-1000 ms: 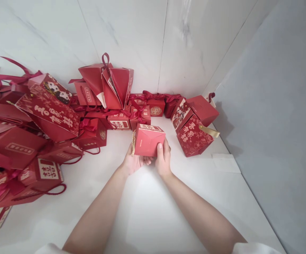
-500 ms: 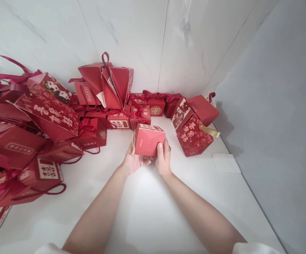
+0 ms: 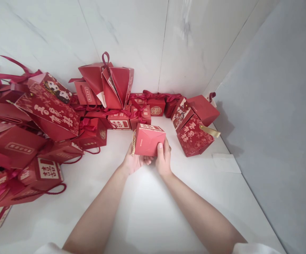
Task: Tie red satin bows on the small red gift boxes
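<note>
A small red gift box (image 3: 150,141) is held in front of me in the middle of the head view, its plain face turned up toward me. Gold twisted cord (image 3: 134,143) hangs along its left side. My left hand (image 3: 135,160) cups the box from the left and below, fingers curled and partly hidden beneath it. On the right side my right hand (image 3: 163,157) grips it, thumb pressed on the plain face and the other fingers mostly hidden behind. Beyond the held box stands a row of small red ribboned boxes (image 3: 119,123).
Red gift boxes and bags (image 3: 23,141) pile up on the left of the white table (image 3: 147,218). Folded red boxes (image 3: 119,84) lean at the back wall. Patterned boxes (image 3: 195,135) stand at right, near a white paper piece (image 3: 226,163) and a grey side panel.
</note>
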`<state>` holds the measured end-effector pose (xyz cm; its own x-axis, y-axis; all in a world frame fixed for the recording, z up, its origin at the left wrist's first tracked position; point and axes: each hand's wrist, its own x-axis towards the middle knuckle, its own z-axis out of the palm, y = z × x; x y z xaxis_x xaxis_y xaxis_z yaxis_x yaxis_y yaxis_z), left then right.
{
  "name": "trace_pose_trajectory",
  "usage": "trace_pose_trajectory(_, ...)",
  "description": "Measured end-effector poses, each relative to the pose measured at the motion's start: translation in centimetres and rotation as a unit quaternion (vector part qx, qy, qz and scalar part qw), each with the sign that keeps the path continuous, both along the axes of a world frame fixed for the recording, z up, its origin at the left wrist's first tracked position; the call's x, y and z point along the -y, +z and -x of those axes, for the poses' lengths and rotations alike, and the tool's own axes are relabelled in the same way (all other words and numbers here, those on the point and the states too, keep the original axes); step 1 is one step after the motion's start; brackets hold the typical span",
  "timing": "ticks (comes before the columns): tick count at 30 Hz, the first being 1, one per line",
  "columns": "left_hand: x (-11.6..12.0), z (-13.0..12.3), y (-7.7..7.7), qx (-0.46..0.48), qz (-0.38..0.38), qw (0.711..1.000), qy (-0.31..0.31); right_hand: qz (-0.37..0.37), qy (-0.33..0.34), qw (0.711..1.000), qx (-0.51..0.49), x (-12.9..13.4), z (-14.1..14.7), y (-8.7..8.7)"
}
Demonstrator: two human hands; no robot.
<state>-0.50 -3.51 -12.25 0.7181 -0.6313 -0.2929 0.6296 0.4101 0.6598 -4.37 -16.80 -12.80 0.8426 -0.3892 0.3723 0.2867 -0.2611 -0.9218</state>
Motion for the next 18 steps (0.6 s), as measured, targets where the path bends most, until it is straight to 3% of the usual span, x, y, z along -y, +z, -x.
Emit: trace_pose_trajectory(18,0.00,-0.05,-0.01,0.000,-0.004,1.000,-0.001,-0.025,0.004,1.000,0.001,-0.01,-0.02,0.23)
